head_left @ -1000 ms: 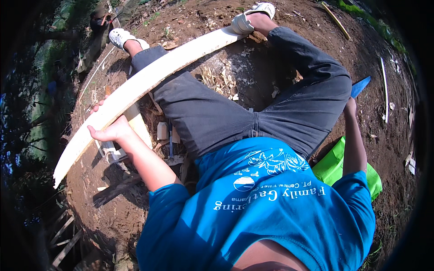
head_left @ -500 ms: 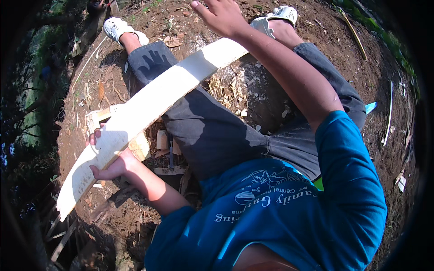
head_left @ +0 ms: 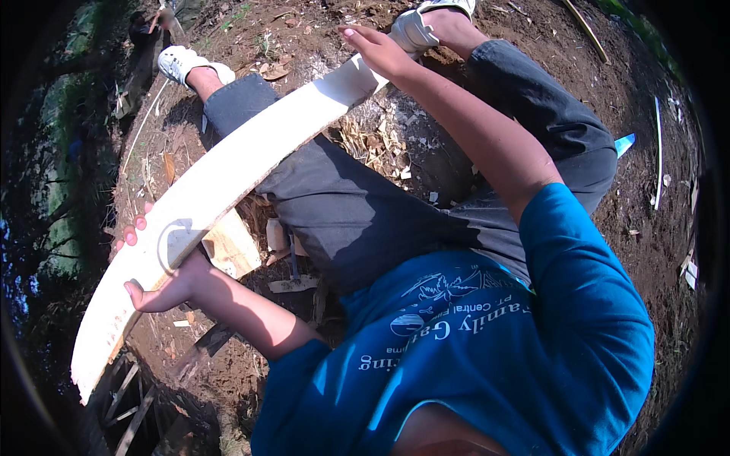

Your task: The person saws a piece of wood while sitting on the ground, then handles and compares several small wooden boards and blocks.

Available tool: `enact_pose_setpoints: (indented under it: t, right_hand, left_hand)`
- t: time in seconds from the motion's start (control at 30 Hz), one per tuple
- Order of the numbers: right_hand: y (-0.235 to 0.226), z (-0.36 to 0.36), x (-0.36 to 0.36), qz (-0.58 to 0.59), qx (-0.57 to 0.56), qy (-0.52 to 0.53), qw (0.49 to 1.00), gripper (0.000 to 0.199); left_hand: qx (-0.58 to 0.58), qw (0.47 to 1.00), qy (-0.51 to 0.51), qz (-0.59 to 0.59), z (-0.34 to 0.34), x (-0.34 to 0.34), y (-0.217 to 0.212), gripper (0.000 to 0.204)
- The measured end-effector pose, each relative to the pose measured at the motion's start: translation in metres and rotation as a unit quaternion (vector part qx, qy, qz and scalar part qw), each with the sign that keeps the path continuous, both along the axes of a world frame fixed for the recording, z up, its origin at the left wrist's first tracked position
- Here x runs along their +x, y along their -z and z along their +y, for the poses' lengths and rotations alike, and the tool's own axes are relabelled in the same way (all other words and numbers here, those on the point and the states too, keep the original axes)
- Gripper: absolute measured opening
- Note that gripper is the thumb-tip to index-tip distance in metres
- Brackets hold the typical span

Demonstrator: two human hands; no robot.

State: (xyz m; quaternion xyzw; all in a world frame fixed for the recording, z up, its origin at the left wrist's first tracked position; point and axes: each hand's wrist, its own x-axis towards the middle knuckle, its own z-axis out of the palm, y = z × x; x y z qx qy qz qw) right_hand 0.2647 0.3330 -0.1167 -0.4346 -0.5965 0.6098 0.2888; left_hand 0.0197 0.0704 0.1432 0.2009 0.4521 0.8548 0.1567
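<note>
A long, curved, pale wooden plank [head_left: 228, 178] lies across my lap, running from the lower left up toward my feet. My left hand [head_left: 163, 277] grips its lower part from underneath, fingers wrapped over the far edge. My right hand [head_left: 380, 53] rests on the plank's upper end, fingers stretched out flat over it. I sit on bare earth in dark trousers and a blue shirt, with white sandals [head_left: 186, 64] on my feet.
A short pale wood block [head_left: 232, 247] and wood chips [head_left: 376, 144] lie on the soil under the plank. A dark blade-like tool [head_left: 201, 346] lies by my left elbow. Thin sticks [head_left: 658, 148] and a blue scrap [head_left: 625, 144] lie at right.
My right arm has come from my right side up over my lap and set its hand on the plank's upper end. My left hand keeps its grip on the lower part.
</note>
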Motion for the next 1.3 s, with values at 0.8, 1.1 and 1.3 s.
enact_pose_setpoints:
  t: [0.8,1.1,1.3]
  right_hand:
    - [-0.187,-0.095,-0.057,-0.07,0.291,-0.073,0.951,0.053]
    - [-0.103,-0.161,-0.03,0.031,0.138,-0.01,0.99,0.05]
    - [-0.111,-0.144,-0.015,0.069,0.149,0.02,0.986,0.049]
  left_hand:
    - [-0.111,0.98,0.062,0.151,0.098,0.042,-0.09,0.029]
    - [-0.19,0.928,0.182,0.263,0.15,0.096,0.003,0.048]
    - [-0.263,0.885,0.238,0.303,0.15,0.126,-0.033,0.075]
